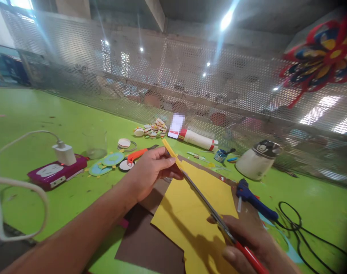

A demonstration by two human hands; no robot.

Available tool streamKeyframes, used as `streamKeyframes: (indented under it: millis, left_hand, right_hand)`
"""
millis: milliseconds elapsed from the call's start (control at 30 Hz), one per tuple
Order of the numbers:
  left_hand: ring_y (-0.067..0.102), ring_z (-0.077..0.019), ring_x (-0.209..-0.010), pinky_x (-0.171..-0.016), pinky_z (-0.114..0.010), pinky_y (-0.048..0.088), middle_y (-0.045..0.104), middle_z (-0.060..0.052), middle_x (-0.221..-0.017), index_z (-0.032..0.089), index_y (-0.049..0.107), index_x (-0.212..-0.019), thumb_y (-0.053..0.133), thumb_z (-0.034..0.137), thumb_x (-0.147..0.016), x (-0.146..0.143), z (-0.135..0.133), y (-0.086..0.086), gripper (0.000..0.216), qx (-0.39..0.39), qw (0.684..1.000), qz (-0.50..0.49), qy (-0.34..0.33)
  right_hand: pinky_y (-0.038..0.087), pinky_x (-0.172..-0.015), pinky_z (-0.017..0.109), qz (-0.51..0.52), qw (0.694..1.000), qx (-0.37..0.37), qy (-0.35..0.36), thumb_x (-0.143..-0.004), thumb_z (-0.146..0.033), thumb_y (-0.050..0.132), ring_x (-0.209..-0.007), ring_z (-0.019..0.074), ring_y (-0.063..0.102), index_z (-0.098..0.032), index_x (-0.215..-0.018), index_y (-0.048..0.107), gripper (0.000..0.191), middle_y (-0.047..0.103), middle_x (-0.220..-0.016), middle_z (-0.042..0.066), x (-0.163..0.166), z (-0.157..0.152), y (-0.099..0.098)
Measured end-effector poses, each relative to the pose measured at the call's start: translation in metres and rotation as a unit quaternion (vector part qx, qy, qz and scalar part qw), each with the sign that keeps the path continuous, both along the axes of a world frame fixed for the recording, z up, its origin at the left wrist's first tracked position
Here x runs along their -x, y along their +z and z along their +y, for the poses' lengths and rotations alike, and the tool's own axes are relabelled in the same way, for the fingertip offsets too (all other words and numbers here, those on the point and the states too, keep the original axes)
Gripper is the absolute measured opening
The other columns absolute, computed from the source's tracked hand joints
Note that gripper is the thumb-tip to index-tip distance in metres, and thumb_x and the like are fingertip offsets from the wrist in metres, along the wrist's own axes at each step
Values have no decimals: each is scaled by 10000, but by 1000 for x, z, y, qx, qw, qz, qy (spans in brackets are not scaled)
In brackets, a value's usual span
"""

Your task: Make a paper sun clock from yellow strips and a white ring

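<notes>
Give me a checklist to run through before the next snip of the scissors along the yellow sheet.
1. Left hand pinches the narrow yellow strip taut: ok.
2. Left fingertips clear of the blades: not ok, they sit right by the scissors tip.
3. Right hand grips the red handles: ok.
4. Blades lined up along the edge of the yellow sheet: ok.
5. Yellow sheet backed by the brown sheet: ok.
6. Blue glue gun and black cable clear of the cutting line: ok, both lie off to the right.
</notes>
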State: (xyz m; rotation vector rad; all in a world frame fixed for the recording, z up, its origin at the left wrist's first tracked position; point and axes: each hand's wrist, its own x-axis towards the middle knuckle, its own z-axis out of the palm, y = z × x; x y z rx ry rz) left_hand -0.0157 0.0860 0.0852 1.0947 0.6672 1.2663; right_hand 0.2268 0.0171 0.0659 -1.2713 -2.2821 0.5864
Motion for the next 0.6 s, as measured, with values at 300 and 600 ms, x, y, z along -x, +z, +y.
streamKeyframes:
  millis: [300,600]
  left_hand:
    - [655,-162,-652,-661,-295,524,693,-101,-778,81,602,-840,566,139,-782,1,1,-2,90,2,1000,5,-2]
    - [660,-172,-648,-649,-299,516,697,-112,-767,91,594,-793,572,131,-767,-3,0,-1,53,5,1000,-5,21]
  right_hand:
    - [462,-484,195,17,1000,-10,-16,-785,-485,564,-523,162,572,-194,-910,717,352,554,-500,5,4,-3,3]
    - [453,-464,214,49,998,-9,-34,-773,-477,572,-487,162,543,-210,-806,710,302,520,-479,2,8,-4,4]
